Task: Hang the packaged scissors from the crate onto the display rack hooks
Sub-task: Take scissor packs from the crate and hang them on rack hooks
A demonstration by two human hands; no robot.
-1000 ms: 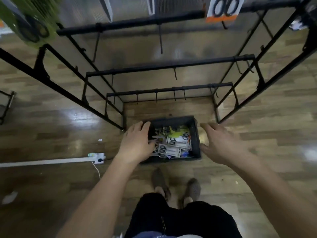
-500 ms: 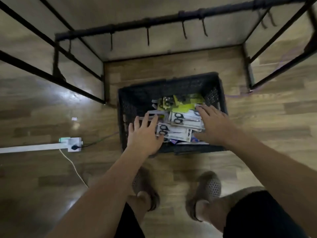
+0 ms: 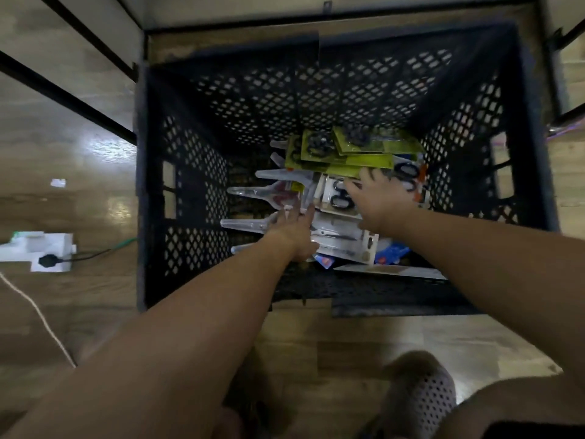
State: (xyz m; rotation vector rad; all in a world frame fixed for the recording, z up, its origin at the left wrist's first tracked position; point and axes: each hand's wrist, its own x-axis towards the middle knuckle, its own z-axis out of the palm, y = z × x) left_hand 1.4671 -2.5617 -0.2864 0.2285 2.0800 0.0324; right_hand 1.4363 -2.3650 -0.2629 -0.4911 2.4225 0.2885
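Head view: looking straight down into the crate, both arms reaching in.
Crate: the black mesh crate [image 3: 196, 172] sits on the wooden floor [image 3: 79, 147], with the packaged scissors [image 3: 342, 239] piled along its bottom, mostly toward the near and right side.
Clear blister packs: there they are at the left of the pile [image 3: 253, 193], long axis running left to right, pointed tips aimed at the crate's left wall.
Green-card packs: stacked at the far end of the pile [image 3: 351, 150], long axis also roughly left to right and slightly tilted, dark handle loops at their left ends.
White-card pack: lying flat in the middle [image 3: 335, 199], black handle loops showing just beside the right hand.
Left hand: down on the pile [image 3: 291, 229], fingers stretched forward and lying on the packs, nothing pinched.
Right hand: fingers spread [image 3: 380, 198], pressing flat on the white-card pack, no curl round anything.
Display rack: only its black bottom bars [image 3: 66, 91] show, beyond and to the left of the crate.
Floor extras: a white power strip [image 3: 38, 251] with a pale cable [image 3: 34, 308] at left, and one shoe [image 3: 421, 397] near the bottom.
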